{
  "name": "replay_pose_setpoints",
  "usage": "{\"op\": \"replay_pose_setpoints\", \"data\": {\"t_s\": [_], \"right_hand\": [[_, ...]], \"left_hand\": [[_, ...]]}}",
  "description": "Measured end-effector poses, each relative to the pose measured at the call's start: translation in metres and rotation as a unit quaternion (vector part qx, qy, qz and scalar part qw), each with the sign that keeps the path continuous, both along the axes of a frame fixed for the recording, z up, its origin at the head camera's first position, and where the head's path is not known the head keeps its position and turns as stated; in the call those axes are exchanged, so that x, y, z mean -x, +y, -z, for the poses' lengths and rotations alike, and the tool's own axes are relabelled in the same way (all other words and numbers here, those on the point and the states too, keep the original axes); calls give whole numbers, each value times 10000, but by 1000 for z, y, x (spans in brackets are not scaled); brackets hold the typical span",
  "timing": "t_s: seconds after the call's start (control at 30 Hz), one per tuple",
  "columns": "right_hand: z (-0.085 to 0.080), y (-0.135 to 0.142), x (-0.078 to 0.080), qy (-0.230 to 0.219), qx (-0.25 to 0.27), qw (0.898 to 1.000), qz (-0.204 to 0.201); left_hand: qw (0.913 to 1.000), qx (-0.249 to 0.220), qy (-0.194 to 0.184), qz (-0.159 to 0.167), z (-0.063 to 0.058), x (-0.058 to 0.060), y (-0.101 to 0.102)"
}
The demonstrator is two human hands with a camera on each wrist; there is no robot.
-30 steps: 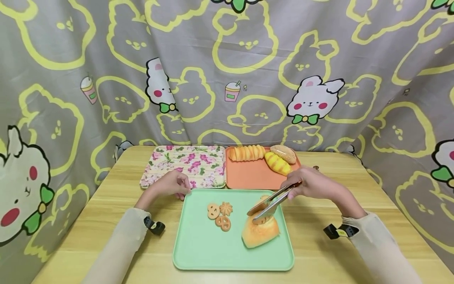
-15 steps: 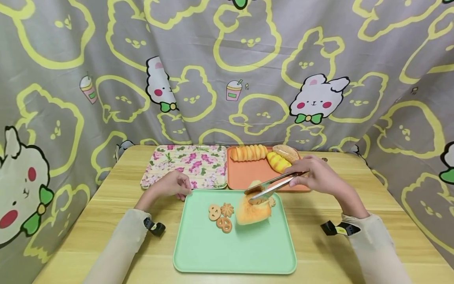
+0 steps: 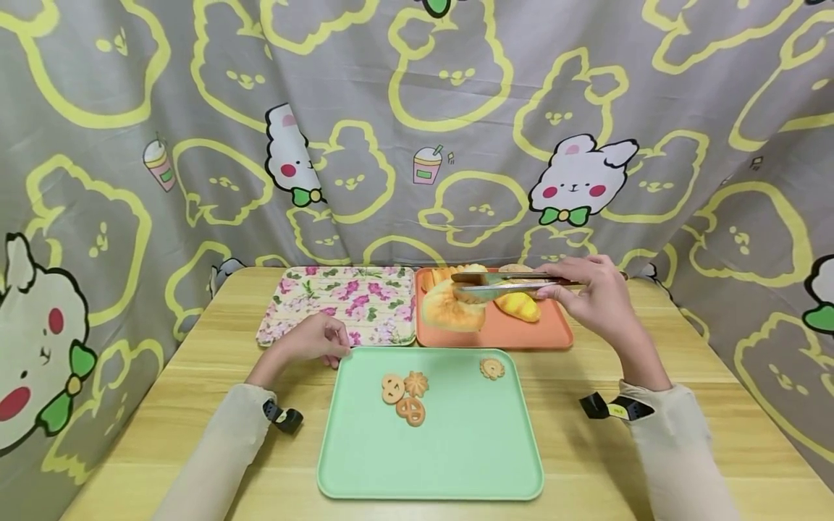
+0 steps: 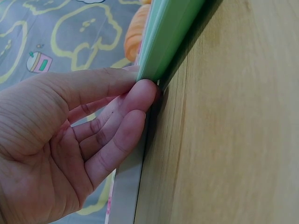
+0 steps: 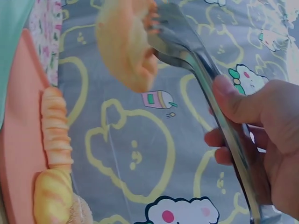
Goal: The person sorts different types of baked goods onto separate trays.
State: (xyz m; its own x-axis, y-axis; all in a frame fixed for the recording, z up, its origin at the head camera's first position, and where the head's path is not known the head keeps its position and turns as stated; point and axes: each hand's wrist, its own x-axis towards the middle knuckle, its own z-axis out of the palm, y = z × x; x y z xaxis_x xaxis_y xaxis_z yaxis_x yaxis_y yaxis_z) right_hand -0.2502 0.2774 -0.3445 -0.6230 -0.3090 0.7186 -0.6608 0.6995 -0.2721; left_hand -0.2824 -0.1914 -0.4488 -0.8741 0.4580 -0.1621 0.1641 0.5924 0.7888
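Note:
My right hand (image 3: 589,293) grips metal tongs (image 3: 515,281), their ends closed on a golden-brown bread (image 3: 449,307). In the head view the bread overlaps the left part of the orange tray (image 3: 534,333); in the right wrist view it hangs raised in the tongs (image 5: 205,79). My left hand (image 3: 316,339) pinches the far left corner of the green tray (image 3: 469,456), thumb and fingertips at its rim (image 4: 156,56). On the green tray lie a smiley cookie (image 3: 393,388), a flower-shaped cookie (image 3: 416,383), a pretzel cookie (image 3: 410,411) and, at the far right corner, a round scalloped cookie (image 3: 491,368).
The orange tray bears a ridged long bread (image 5: 57,128), a yellow bread (image 3: 519,307) and a brown oval bread (image 5: 80,212). A floral tray (image 3: 352,304) sits to its left. A patterned curtain (image 3: 365,94) hangs behind the wooden table (image 3: 606,449).
The bread has been lifted from the green tray's right side and carried away to over the orange tray, uncovering the scalloped cookie. My left hand stays at the tray corner.

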Motion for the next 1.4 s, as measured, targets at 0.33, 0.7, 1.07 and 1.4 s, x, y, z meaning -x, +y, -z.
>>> {"op": "replay_pose_setpoints", "data": {"t_s": [0.33, 0.7, 1.07, 1.4], "right_hand": [[10, -7, 7, 363, 152, 9960, 797], [34, -13, 22, 306, -51, 9925, 1180], [61, -14, 35, 381, -466, 9910, 1196], [69, -11, 41, 236, -648, 9895, 1271]], "left_hand": [[9999, 26, -83, -93, 1, 0, 0], [10000, 19, -44, -86, -1, -3, 0], [10000, 35, -13, -49, 1, 0, 2], [10000, 25, -40, -45, 3, 0, 0]]}}
